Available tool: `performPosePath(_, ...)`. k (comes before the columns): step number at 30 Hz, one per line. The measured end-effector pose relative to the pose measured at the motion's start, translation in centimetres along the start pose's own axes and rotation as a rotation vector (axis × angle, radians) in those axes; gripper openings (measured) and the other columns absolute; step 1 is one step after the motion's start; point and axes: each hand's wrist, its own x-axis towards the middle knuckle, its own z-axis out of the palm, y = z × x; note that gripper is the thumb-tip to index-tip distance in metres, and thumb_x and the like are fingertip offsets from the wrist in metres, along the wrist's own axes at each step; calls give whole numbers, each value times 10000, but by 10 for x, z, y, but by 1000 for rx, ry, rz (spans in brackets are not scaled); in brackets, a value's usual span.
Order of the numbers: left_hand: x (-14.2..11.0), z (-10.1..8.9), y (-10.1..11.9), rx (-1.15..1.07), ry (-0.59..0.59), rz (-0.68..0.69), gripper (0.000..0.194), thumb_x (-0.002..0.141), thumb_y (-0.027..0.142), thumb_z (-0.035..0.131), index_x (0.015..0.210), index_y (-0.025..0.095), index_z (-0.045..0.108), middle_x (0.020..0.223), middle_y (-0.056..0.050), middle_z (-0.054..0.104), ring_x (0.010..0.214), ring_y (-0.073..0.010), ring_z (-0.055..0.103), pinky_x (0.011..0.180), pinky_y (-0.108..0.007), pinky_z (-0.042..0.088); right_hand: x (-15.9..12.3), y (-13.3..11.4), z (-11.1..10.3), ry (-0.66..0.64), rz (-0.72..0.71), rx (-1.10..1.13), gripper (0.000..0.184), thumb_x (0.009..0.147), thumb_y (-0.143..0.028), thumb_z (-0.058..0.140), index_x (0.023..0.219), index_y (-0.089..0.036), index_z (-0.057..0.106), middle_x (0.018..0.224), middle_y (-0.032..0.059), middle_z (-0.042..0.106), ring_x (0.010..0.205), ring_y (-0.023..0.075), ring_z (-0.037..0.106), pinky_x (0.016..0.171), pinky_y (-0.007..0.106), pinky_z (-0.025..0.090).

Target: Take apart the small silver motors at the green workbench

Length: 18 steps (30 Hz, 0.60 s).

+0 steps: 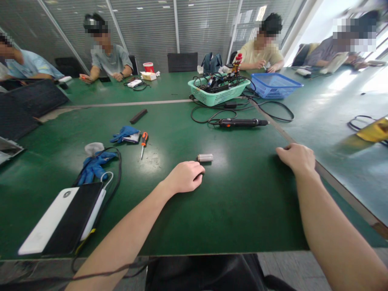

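Note:
My left hand (185,176) rests on the green table (236,202) with its fingers curled under in a loose fist; I cannot see anything inside it. A small silver cylinder (205,157) lies just beyond its knuckles, not touched. My right hand (295,158) lies knuckles-up near the table's right edge, fingers curled and pressed on the surface, holding nothing that I can see. An electric screwdriver (242,122) with a black cable lies farther out between the hands.
An orange-handled screwdriver (143,143), blue gloves (94,166), a white power bank and black device (65,218) lie left. A teal basket (218,95) of tools and a blue basket (274,85) stand at the back. Several people sit around the far tables.

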Motion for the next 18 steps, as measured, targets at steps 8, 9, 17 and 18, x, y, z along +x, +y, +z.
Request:
performPosePath(8,0,-1,0,-6,-1,6,161,937,211,510,1000,184,657,961,-60,683,895,-200,640,840,-328,510,4,2,4,-5,-26,-24,440,806,-474,547,1062,-199,777,1077,212,709,959,320,627,737,381,376)
performPosePath(9,-1,-1,0,-5,-4,9,160,935,209,512,1000,184,656,964,-60,683,895,-200,641,839,-328,511,4,2,3,-3,-52,-25,421,808,-462,552,1061,-208,773,1079,203,709,964,317,620,747,386,373)
performPosePath(17,-2,-1,-1,3,-3,3,164,931,211,512,993,191,662,970,-65,685,902,-208,642,832,-342,517,10,7,2,-66,-320,83,310,803,-408,603,1027,-242,737,1079,90,716,975,255,584,843,356,392)
performPosePath(18,-2,-1,-1,5,-3,3,162,930,211,512,989,191,661,970,-65,685,902,-208,642,833,-340,517,10,8,1,-58,-317,105,316,806,-415,609,1034,-239,740,1056,88,721,950,248,592,832,346,402)
